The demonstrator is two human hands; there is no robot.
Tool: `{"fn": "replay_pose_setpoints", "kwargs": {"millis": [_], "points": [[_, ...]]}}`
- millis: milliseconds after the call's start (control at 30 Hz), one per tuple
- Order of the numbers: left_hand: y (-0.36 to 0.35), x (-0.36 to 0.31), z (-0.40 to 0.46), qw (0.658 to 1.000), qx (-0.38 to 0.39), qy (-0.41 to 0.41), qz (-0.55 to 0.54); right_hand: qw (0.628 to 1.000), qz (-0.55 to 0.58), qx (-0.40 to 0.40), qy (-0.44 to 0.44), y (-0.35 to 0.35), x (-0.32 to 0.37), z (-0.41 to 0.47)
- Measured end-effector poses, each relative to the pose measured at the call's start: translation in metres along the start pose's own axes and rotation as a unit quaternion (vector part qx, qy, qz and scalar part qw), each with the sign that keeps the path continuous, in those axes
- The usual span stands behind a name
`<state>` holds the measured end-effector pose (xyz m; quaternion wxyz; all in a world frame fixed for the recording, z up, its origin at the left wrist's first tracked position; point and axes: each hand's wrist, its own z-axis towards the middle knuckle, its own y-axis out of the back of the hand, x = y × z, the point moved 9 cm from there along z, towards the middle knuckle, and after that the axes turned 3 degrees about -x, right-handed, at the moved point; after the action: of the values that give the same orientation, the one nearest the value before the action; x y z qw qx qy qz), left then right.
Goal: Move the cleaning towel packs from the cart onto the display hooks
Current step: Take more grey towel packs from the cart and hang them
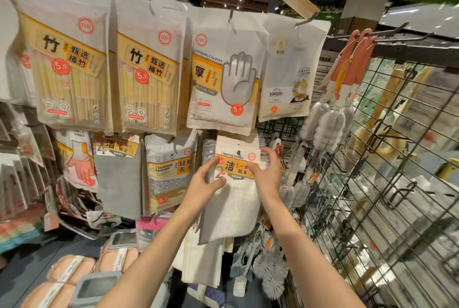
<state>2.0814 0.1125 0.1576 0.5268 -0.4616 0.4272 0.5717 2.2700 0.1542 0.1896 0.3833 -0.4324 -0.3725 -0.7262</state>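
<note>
A cleaning towel pack [236, 198], white cloth under an orange and white header card, hangs at the lower row of the display, its card hole on a hook [239, 152]. My left hand [205, 183] pinches the pack's left edge with thumb on the front. My right hand [267, 171] grips the card's right edge. More towel packs sit stacked behind it on the same hook. The cart is not in view.
Chopstick packs [72, 69], disposable glove packs [223, 79] and a cleaning sponge pack [169, 173] hang around. A grey towel pack [119, 178] hangs left. Bottle brushes [327, 121] hang from a wire grid panel [385, 158] on the right. Sponges [72, 268] lie below left.
</note>
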Motion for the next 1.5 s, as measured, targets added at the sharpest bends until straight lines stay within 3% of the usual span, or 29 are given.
{"fn": "replay_pose_setpoints", "kwargs": {"millis": [367,800,967,1200,1500], "points": [[-0.003,0.007,0.025,0.998,0.012,-0.002,0.061,0.999,-0.023,-0.011,0.024,-0.014,-0.007,0.017],[-0.008,0.009,0.039,0.998,0.02,-0.009,0.061,0.999,-0.035,-0.012,0.031,-0.016,-0.008,0.025],[-0.007,0.007,0.031,0.998,0.015,-0.015,0.056,0.999,-0.04,0.026,0.019,-0.015,-0.014,0.017],[0.014,0.006,0.014,0.996,-0.065,-0.02,0.051,0.995,-0.057,0.075,0.018,0.006,-0.008,-0.011],[0.015,-0.024,-0.055,0.987,-0.029,-0.1,0.125,0.976,-0.16,0.126,0.073,0.023,0.001,-0.074]]}}
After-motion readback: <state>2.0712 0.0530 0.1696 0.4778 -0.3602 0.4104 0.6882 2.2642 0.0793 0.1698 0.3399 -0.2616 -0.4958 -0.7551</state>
